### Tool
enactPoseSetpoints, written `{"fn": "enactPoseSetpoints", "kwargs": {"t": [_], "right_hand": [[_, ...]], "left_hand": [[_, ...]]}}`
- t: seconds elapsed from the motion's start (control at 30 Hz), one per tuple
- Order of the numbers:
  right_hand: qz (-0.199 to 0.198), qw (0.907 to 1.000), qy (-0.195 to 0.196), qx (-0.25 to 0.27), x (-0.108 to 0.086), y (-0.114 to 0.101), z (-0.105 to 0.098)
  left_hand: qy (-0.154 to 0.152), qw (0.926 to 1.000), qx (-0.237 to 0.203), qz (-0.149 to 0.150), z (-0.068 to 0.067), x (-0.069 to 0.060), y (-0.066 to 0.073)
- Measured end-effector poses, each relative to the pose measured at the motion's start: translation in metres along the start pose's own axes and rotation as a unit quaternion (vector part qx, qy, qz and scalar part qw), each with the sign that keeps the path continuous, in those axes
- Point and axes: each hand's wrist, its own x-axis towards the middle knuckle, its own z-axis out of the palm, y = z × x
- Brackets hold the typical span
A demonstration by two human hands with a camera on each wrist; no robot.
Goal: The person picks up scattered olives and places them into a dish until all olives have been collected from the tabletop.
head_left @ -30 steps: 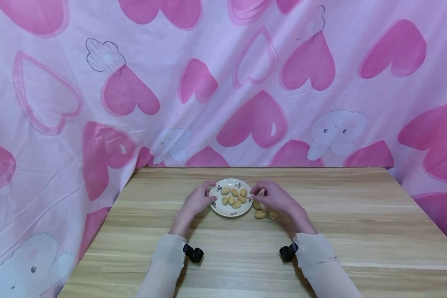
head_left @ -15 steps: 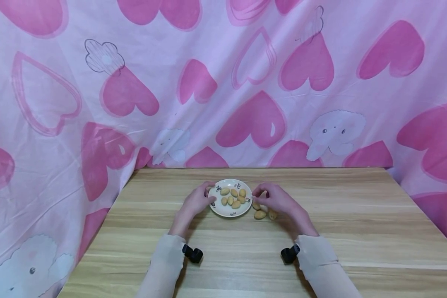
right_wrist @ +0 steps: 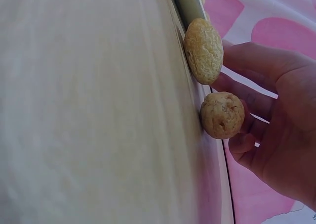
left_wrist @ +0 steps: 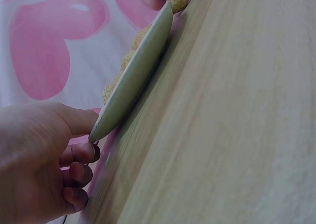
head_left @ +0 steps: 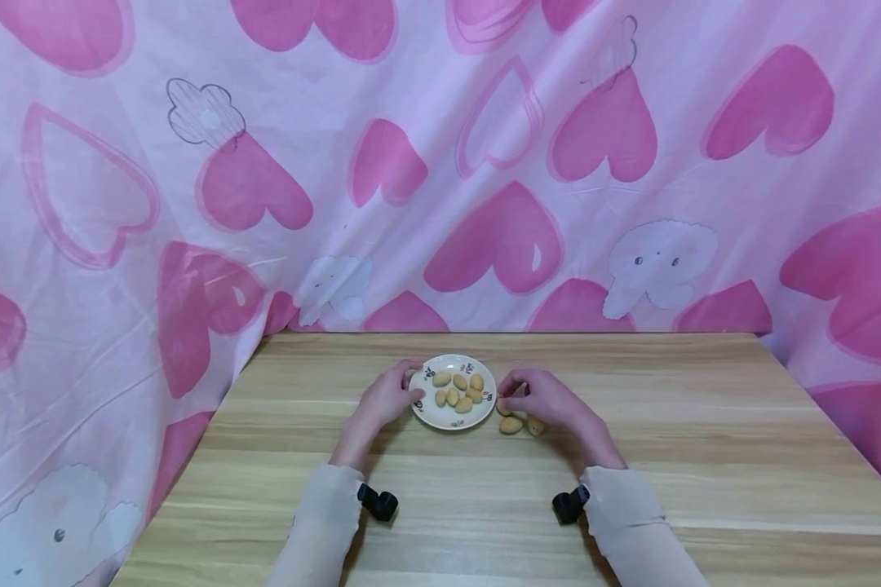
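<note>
A white plate (head_left: 453, 420) with small dark drawings round its rim holds several tan, wrinkled, oval nuts (head_left: 463, 404). My left hand (head_left: 386, 396) pinches its left rim, thumb above and fingers beneath; in the left wrist view the plate (left_wrist: 129, 93) looks side-on. Right of the plate, a few more nuts lie on the table, among them a front nut (head_left: 511, 425). My right hand (head_left: 546, 397) hovers over this group, fingers loosely bent, its fingertips by the nut closest to the plate. In the right wrist view, two nuts (right_wrist: 203, 52) hide the thumb and fingertips.
A wooden table (head_left: 477, 505) carries everything. Its far edge meets a pink curtain (head_left: 440, 204) printed with hearts. Black wrist cameras (head_left: 570, 505) sit on both sleeves.
My right hand has come away from the plate's right rim and shifted slightly toward me, down to the loose nuts. The left hand stays on the rim; the plate is nearly still.
</note>
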Motion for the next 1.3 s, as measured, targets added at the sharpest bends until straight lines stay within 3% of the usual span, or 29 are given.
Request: {"fn": "enactPoseSetpoints", "kwargs": {"t": [0.57,1.3], "right_hand": [[-0.009,0.9996,-0.025,0.001,0.000,-0.001,-0.002],[-0.029,0.9996,0.003,-0.001,0.000,-0.020,0.000]], "left_hand": [[0.008,0.9998,0.010,0.014,0.001,0.001,-0.004],[0.007,0.9998,0.012,0.015,0.002,0.001,-0.003]]}}
